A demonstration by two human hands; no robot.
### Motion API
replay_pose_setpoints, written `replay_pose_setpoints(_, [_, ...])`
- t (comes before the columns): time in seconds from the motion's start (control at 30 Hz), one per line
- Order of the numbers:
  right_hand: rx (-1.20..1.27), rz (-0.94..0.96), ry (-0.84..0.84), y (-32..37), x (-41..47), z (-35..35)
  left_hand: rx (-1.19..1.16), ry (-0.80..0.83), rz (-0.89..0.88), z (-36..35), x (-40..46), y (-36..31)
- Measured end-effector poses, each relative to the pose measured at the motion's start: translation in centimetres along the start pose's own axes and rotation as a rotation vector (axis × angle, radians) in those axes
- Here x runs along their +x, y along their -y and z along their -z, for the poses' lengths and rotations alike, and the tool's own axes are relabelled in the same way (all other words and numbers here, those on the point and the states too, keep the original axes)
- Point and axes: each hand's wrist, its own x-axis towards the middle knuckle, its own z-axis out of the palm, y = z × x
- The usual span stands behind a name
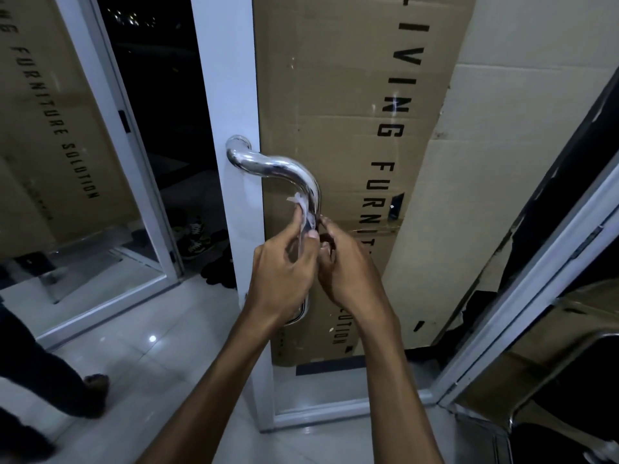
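Plastic film [302,209] clings to the bar of the handle [274,166], pinched between thumb and fingers of your left hand [284,267]. Your right hand [348,264] curls just right of the handle; whether it holds anything is unclear. Behind the handle stands cardboard [335,95]; below it, pale floor tiles [150,333].

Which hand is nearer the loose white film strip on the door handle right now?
Left. The left hand pinches the film strip itself, against the door handle; the right hand sits lower right of it, beside the handle.
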Motion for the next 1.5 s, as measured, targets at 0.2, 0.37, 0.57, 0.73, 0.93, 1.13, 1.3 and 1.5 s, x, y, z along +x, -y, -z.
replay_pose_setpoints(0.2, [-0.081,-0.043,0.029,-0.8,-0.2,-0.7,-0.025,0.034,0.024,0.1,-0.4,0.9])
replay_pose_setpoints(0.37, [-0.108,-0.091,0.065,-1.7,-0.6,-1.1,-0.011,0.073,0.043,-0.5,-1.2,1.9])
replay_pose_setpoints(0.57, [-0.129,-0.138,0.131,-2.0,-0.9,-1.5,-0.007,0.068,0.025,-0.5,-1.2,2.5])
replay_pose_setpoints(0.73, [-0.103,-0.201,0.179,-2.4,-1.2,-1.7,0.014,0.125,0.047,-0.5,-2.3,2.6])
replay_pose_setpoints(0.93, [-0.095,-0.234,0.184,-2.8,-1.2,-1.6,0.042,0.101,0.025,-0.8,-1.6,3.4])
replay_pose_setpoints(1.13, [-0.067,-0.255,0.194,-2.9,-1.5,-1.2,0.073,0.102,0.049,-0.9,-2.2,3.3])
replay_pose_setpoints(1.3, [-0.078,-0.263,0.200,-3.0,-2.2,-1.2,0.070,0.090,0.038,-1.2,-2.4,3.0])
replay_pose_setpoints(1.5, [-0.078,-0.274,0.228,-3.2,-2.7,-1.2,0.105,0.105,0.062,-1.2,-2.9,3.2])
